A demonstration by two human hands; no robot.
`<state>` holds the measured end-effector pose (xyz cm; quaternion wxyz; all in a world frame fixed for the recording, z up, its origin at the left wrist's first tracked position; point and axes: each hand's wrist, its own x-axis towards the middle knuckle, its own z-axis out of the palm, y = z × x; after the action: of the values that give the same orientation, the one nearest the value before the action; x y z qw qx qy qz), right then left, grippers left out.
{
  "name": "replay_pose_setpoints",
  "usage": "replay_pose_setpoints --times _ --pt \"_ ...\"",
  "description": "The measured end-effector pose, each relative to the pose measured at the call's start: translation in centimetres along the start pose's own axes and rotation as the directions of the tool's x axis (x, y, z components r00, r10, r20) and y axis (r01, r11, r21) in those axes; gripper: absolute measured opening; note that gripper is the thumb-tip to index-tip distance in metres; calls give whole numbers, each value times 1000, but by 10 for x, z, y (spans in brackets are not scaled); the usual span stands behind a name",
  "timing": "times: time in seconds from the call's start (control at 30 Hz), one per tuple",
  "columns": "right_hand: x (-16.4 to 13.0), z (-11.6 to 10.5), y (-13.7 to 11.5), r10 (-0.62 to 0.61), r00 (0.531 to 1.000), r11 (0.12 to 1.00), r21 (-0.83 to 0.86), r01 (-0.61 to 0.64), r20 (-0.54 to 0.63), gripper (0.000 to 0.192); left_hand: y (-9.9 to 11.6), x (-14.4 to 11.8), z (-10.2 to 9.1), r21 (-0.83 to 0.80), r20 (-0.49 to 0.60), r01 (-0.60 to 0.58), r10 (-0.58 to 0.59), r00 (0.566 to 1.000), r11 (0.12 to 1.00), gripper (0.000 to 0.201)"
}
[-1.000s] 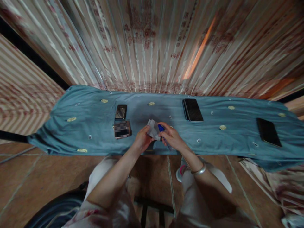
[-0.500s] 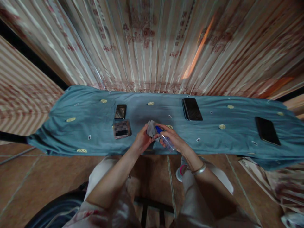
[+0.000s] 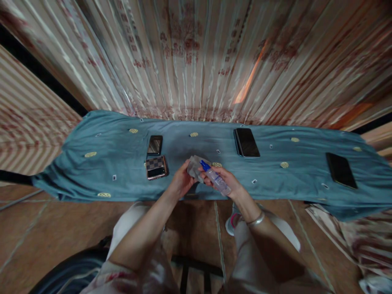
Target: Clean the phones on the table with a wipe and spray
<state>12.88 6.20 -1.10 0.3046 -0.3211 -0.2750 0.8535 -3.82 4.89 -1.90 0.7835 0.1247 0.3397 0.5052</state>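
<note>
My left hand [image 3: 181,179] grips a folded grey cloth [image 3: 194,167] above the front of the covered table. In my right hand [image 3: 226,179] is a clear spray bottle [image 3: 219,182] with a blue top, tilted so that its nozzle points at the cloth. The bottle's top end is close against the cloth; whether they touch I cannot tell. Left of my hands lies a checkered flip phone [image 3: 156,163], and just behind it a small dark phone [image 3: 155,145]. Both lie flat.
A teal patterned sheet [image 3: 122,163] covers the long table. A thick black folded device [image 3: 247,142] lies right of centre, and a black phone-like slab [image 3: 341,170] farther right. Behind hangs a pleated curtain [image 3: 190,61]. A black round seat [image 3: 70,269] stands at lower left.
My right hand has turned the spray bottle slightly, so more of its clear body and label shows. The left hand stays at the cloth. The view has shifted a little.
</note>
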Motion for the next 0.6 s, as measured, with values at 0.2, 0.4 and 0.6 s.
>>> replay_pose_setpoints --times 0.2,0.4,0.6 --pt "-7 7 -3 -107 991 971 -222 88 -75 58 0 -2 3 -10 -27 -17 17 999 1000 37" --pt "-8 2 7 -445 895 420 -893 162 -47 58 -1 -5 12 0 -96 -11 11 995 1000 34" --pt "-5 1 12 -523 844 55 -984 170 116 48 -4 -5 15 -18 -108 6 -8 994 1000 33"
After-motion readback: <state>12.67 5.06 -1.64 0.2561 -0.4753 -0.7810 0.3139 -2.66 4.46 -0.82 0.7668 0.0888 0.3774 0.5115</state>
